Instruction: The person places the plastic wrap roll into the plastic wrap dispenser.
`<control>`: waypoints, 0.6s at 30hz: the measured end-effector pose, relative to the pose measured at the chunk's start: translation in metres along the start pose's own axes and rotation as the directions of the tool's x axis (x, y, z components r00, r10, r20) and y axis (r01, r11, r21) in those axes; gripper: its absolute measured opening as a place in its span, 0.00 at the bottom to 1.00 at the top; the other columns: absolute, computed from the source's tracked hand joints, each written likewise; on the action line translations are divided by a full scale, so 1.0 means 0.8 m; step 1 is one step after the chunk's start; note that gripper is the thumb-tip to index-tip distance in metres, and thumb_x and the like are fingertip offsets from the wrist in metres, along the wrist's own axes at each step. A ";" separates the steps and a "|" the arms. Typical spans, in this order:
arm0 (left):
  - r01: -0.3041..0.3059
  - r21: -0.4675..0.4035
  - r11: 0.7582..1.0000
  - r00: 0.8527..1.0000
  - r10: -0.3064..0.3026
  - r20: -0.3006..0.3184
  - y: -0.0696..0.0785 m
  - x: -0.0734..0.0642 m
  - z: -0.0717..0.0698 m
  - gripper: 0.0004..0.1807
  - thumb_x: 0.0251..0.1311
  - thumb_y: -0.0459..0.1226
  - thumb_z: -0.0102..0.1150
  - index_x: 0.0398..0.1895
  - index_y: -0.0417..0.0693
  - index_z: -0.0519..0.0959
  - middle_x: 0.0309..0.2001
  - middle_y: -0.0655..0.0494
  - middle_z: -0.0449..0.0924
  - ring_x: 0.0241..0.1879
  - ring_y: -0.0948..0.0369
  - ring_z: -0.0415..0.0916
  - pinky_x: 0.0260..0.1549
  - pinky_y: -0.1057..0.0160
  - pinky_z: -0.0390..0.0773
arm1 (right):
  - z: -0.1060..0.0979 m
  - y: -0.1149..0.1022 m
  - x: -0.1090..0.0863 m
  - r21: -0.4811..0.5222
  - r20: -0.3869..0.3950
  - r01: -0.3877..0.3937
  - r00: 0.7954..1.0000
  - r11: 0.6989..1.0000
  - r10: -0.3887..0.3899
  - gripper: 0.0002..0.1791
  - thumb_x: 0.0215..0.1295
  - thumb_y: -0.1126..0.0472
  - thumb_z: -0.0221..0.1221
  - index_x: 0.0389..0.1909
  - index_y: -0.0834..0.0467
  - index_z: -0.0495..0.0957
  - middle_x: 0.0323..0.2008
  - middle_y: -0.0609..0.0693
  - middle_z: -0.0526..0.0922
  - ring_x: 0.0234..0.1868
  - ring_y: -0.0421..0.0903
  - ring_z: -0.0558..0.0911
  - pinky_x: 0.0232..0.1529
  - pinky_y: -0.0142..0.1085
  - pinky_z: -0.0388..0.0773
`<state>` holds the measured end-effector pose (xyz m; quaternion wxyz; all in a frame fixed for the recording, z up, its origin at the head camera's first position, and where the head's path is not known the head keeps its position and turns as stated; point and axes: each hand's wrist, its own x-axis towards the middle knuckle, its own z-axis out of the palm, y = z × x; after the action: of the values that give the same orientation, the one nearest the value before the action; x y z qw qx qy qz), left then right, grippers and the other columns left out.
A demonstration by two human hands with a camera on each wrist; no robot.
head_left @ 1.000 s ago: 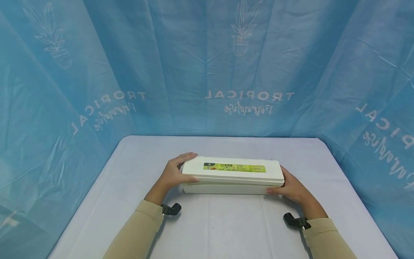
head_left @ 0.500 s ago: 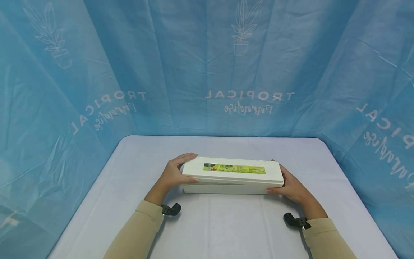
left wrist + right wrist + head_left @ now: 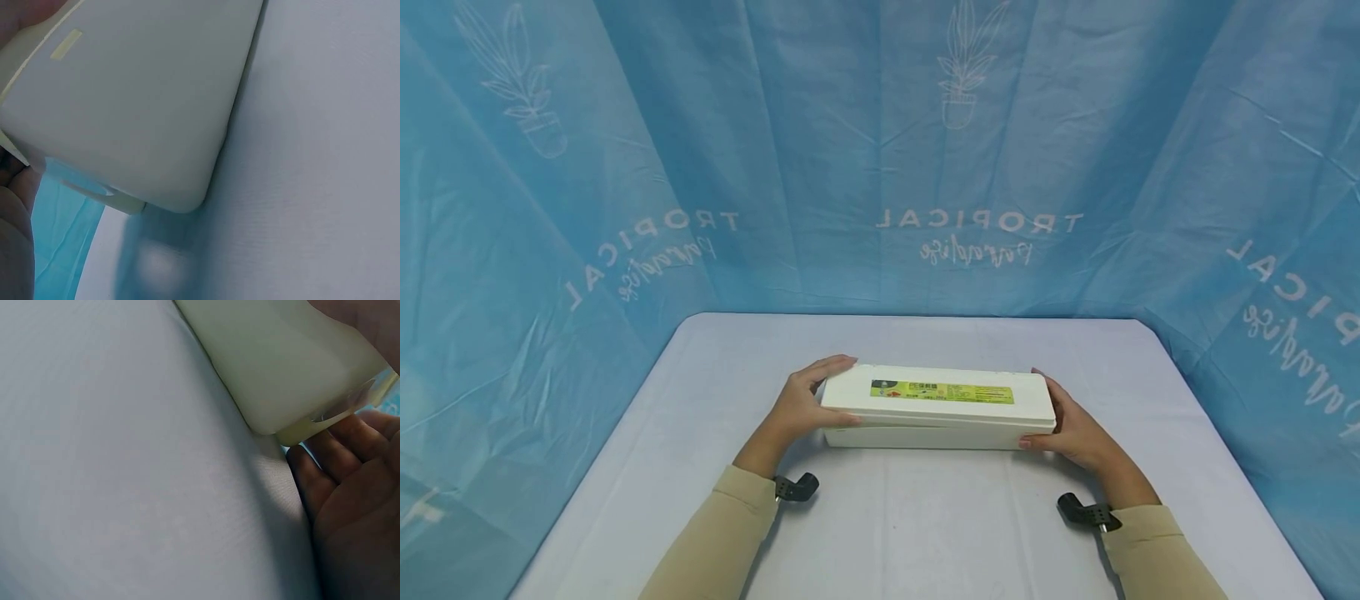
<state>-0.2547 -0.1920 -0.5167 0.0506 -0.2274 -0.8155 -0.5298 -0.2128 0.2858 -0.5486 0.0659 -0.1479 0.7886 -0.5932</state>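
A long white cling film box (image 3: 940, 410), with a yellow-green label on its lid, lies crosswise on the table. My left hand (image 3: 801, 402) grips its left end, thumb along the front of the lid and fingers at the back corner. At the opposite end my right hand (image 3: 1075, 433) holds the box, its thumb on the lower front wall. The lid sits over the base, with a thin gap along the front left part. In the left wrist view the front wall of the box (image 3: 137, 106) shows close up. Fingers (image 3: 337, 450) curl at the box's end in the right wrist view.
A white cloth (image 3: 925, 525) covers the table. Blue printed curtains (image 3: 820, 167) hang behind and on both sides of it. A black wrist-worn device (image 3: 796, 487) is strapped on the left wrist, and a similar black device (image 3: 1082, 510) on the right.
The lid's right end has sunk a little towards the base, and the front gap there has narrowed. My right fingertips now show above the back right corner. Both hands otherwise stay in place.
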 end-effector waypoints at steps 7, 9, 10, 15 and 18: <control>-0.034 0.007 0.999 0.999 0.034 0.017 -0.002 -0.001 0.001 0.55 0.31 0.48 0.93 0.72 0.54 0.79 0.72 0.54 0.73 0.74 0.54 0.65 0.71 0.42 0.63 | 0.000 0.001 -0.001 -0.025 -0.004 0.002 1.000 1.000 -0.003 0.74 0.47 0.67 0.84 0.86 0.54 0.42 0.76 0.54 0.65 0.70 0.46 0.69 0.63 0.27 0.66; -0.042 0.013 0.999 0.999 0.041 0.017 -0.001 -0.001 0.002 0.55 0.32 0.49 0.93 0.72 0.54 0.79 0.72 0.56 0.73 0.74 0.55 0.65 0.72 0.43 0.64 | 0.000 0.002 -0.001 -0.027 -0.004 0.004 1.000 1.000 -0.004 0.74 0.47 0.67 0.84 0.86 0.55 0.42 0.76 0.54 0.65 0.70 0.46 0.70 0.63 0.27 0.66; -0.042 0.015 0.999 0.999 0.041 0.015 -0.001 -0.001 0.002 0.55 0.32 0.50 0.93 0.72 0.55 0.79 0.72 0.57 0.73 0.74 0.56 0.65 0.72 0.43 0.64 | 0.000 0.002 -0.001 -0.026 -0.003 0.005 1.000 1.000 -0.005 0.74 0.47 0.67 0.84 0.86 0.55 0.42 0.76 0.54 0.65 0.70 0.46 0.70 0.62 0.28 0.67; -0.030 -0.005 1.000 1.000 0.030 0.006 -0.002 -0.002 0.003 0.54 0.32 0.49 0.93 0.72 0.55 0.79 0.72 0.57 0.73 0.73 0.56 0.65 0.72 0.44 0.63 | 0.000 0.001 -0.002 -0.002 0.012 0.014 1.000 1.000 -0.014 0.73 0.48 0.68 0.83 0.86 0.56 0.41 0.76 0.55 0.64 0.69 0.47 0.71 0.62 0.28 0.70; -0.021 -0.008 1.000 1.000 0.021 0.005 -0.004 -0.004 0.003 0.54 0.33 0.49 0.93 0.71 0.55 0.79 0.72 0.56 0.74 0.73 0.56 0.65 0.72 0.44 0.63 | -0.001 0.000 -0.003 0.000 0.023 0.017 1.000 1.000 -0.017 0.72 0.49 0.68 0.82 0.86 0.56 0.41 0.77 0.55 0.62 0.70 0.50 0.69 0.62 0.29 0.70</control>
<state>-0.2527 -0.1922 -0.5213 0.0530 -0.2373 -0.8113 -0.5317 -0.2109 0.2868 -0.5484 0.0700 -0.1614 0.7866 -0.5918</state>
